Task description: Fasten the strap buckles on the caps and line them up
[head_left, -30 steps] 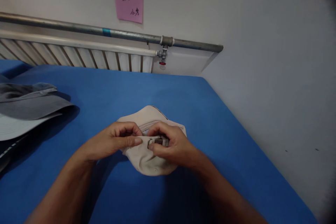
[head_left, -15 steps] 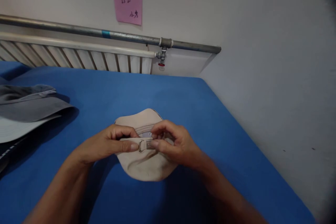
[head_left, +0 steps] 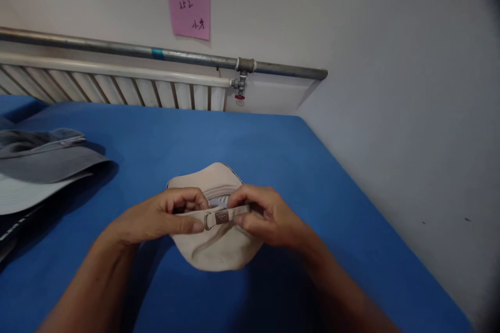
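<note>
Left hand [head_left: 167, 213] pinches cap [head_left: 216, 252] edge — right hand [head_left: 267, 216] pinches strap [head_left: 230, 213]. Strap runs sideways between them — metal buckle [head_left: 207, 221] nearer left hand.

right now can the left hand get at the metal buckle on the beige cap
Likely yes: the left hand has its thumb beside the metal buckle, and the right hand, farther along the strap, leaves it uncovered.

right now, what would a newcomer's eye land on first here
Probably the beige cap, pale against the blue surface and held between the left hand and right hand, just below mid-view. Then the pink note above the metal pipe, and the grey cap at the left edge.
</note>
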`<action>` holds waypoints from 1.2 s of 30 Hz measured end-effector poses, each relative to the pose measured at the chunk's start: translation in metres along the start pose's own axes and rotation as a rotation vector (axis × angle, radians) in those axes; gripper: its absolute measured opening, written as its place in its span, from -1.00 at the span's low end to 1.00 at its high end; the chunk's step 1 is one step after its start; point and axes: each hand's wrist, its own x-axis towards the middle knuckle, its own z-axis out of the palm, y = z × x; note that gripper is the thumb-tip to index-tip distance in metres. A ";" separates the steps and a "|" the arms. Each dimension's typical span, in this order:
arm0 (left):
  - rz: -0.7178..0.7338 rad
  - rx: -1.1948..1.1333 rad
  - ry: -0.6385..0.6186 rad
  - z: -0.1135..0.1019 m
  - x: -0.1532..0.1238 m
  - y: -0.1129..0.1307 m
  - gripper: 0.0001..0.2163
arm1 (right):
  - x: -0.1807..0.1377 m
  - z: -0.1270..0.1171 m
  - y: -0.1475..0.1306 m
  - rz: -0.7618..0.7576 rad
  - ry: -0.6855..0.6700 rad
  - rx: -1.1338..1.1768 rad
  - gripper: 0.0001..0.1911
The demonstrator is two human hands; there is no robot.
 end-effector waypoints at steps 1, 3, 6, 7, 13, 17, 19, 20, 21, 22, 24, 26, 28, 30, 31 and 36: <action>0.000 -0.009 0.009 0.001 0.000 0.000 -0.78 | 0.001 0.003 -0.001 -0.019 -0.021 -0.010 -0.84; 0.014 -0.032 0.016 0.002 0.001 -0.001 -0.78 | 0.002 0.009 -0.003 -0.061 -0.047 -0.026 -0.78; 0.024 -0.074 0.017 0.002 0.002 -0.003 -0.79 | 0.002 0.015 -0.003 -0.077 -0.030 -0.047 -0.80; 0.029 -0.097 0.021 0.002 0.002 -0.004 -0.79 | 0.002 0.016 -0.003 -0.073 -0.021 -0.053 -0.80; 0.043 -0.353 0.106 0.009 0.008 -0.007 -0.76 | 0.001 0.016 0.000 -0.037 -0.014 -0.094 -0.75; 0.062 -0.465 0.141 0.011 0.012 -0.007 -0.73 | 0.003 0.014 0.000 0.013 -0.008 -0.036 -0.75; 0.062 -0.496 0.130 0.010 0.013 -0.007 -0.73 | 0.004 0.014 -0.001 0.034 -0.008 -0.019 -0.80; 0.062 -0.510 0.120 0.009 0.013 -0.007 -0.72 | 0.004 0.014 -0.002 0.041 -0.004 -0.016 -0.83; 0.067 -0.523 0.110 0.008 0.013 -0.008 -0.72 | 0.005 0.014 -0.002 0.044 0.002 -0.014 -0.84; 0.071 -0.536 0.103 0.007 0.013 -0.008 -0.72 | 0.005 0.014 -0.003 0.045 0.008 -0.012 -0.84; 0.079 -0.551 0.102 0.007 0.013 -0.008 -0.72 | 0.006 0.014 -0.003 0.045 0.017 -0.007 -0.83; 0.078 -0.553 0.110 0.007 0.013 -0.008 -0.71 | 0.006 0.015 -0.003 0.047 0.020 0.005 -0.83; 0.071 -0.534 0.102 0.007 0.012 -0.008 -0.72 | 0.006 0.015 -0.002 0.050 0.030 0.029 -0.83; 0.061 -0.462 0.105 0.006 0.010 -0.009 -0.74 | 0.005 0.014 -0.001 0.058 0.044 0.063 -0.85; 0.051 -0.405 0.105 0.005 0.009 -0.008 -0.75 | 0.005 0.013 0.000 0.066 0.056 0.077 -0.85; 0.058 -0.102 0.050 -0.001 0.004 -0.006 -0.75 | 0.004 0.010 0.004 0.088 0.105 0.091 -0.85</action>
